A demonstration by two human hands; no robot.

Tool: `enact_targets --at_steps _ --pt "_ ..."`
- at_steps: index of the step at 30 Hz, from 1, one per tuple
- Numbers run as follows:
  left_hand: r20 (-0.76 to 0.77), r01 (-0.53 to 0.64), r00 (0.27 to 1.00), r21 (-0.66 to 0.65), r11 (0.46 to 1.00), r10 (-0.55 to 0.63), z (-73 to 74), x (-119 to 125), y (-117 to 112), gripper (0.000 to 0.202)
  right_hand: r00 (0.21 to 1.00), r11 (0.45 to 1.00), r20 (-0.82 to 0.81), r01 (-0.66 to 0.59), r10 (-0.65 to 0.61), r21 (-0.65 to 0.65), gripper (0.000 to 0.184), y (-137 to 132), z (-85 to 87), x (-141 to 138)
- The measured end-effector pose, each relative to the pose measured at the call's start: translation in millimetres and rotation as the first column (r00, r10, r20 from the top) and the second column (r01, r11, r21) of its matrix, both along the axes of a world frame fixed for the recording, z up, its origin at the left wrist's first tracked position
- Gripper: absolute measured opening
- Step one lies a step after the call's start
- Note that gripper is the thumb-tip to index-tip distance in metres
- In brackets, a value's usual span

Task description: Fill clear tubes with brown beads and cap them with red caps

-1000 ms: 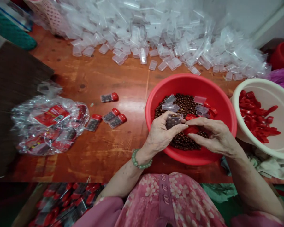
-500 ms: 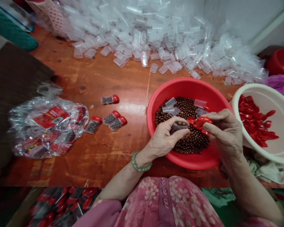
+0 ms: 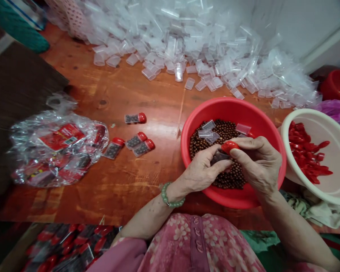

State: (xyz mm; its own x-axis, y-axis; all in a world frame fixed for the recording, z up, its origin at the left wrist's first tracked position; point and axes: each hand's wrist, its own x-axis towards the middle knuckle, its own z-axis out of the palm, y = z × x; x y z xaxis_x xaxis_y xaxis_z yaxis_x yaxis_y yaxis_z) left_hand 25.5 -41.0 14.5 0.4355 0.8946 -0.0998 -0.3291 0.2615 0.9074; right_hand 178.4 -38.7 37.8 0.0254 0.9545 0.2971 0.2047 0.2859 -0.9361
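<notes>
Over red basin (image 3: 232,102): container (image 3: 219,157) inside left hand (image 3: 205,169) grip, closed round it; right hand (image 3: 257,160) grip pinched on red cap (image 3: 229,146) at container's mouth. 4 capped containers (image 3: 134,140) on counter (image 3: 124,172).

You had kinda dim, soft light there, with a pale glare patch on the glossy orange-brown wooden table (image 3: 164,130) and bright glints on the crinkled clear plastic bag (image 3: 65,151). Your frame edges looked stretched and smeary, the dark brown flat panel (image 3: 19,90) murky.

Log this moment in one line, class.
left hand: holds container; right hand: holds red cap at its end; below: brown balls, red basin
</notes>
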Motion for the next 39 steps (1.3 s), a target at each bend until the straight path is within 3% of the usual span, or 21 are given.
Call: enact_targets --at_steps 10,13,20,26,31,35,37,39 --pt "-0.109 0.020 0.994 0.054 0.998 -0.014 2.3 -1 2 0.015 0.998 0.999 0.057 0.021 -0.019 -0.035 0.012 1 -3.4 9" --pt "-0.126 0.034 0.992 0.067 0.997 -0.025 1.4 -1 2 0.015 1.000 0.999 -0.003 0.013 -0.013 -0.030 0.013 1 -3.9 7" --pt "-0.078 0.061 0.995 0.055 0.997 -0.057 1.2 -1 4 0.013 0.998 0.996 -0.008 -0.054 0.054 0.068 0.018 5 -6.6 4" --pt "-0.091 0.078 0.993 0.041 0.996 -0.074 2.6 -2 5 0.018 0.994 0.994 0.092 -0.066 0.058 0.082 0.018 4 -4.7 8" --pt "-0.110 0.081 0.991 0.022 0.996 -0.078 -0.8 -2 5 0.015 0.961 0.973 0.246 -0.171 0.129 0.155 0.024 6 -9.1 14" --pt "0.039 0.076 0.997 -0.087 0.993 -0.072 0.5 -4 7 0.031 0.849 0.908 0.497 -0.336 0.178 0.250 0.052 8 -8.6 18" --pt "0.124 0.082 0.990 -0.161 0.984 -0.062 1.4 -4 8 0.039 0.733 0.881 0.668 -0.393 0.127 0.264 0.075 8 -7.3 18" --pt "0.197 0.100 0.979 -0.221 0.970 -0.055 1.2 -3 9 0.046 0.604 0.865 0.796 -0.416 0.033 0.279 0.085 7 -7.0 16"
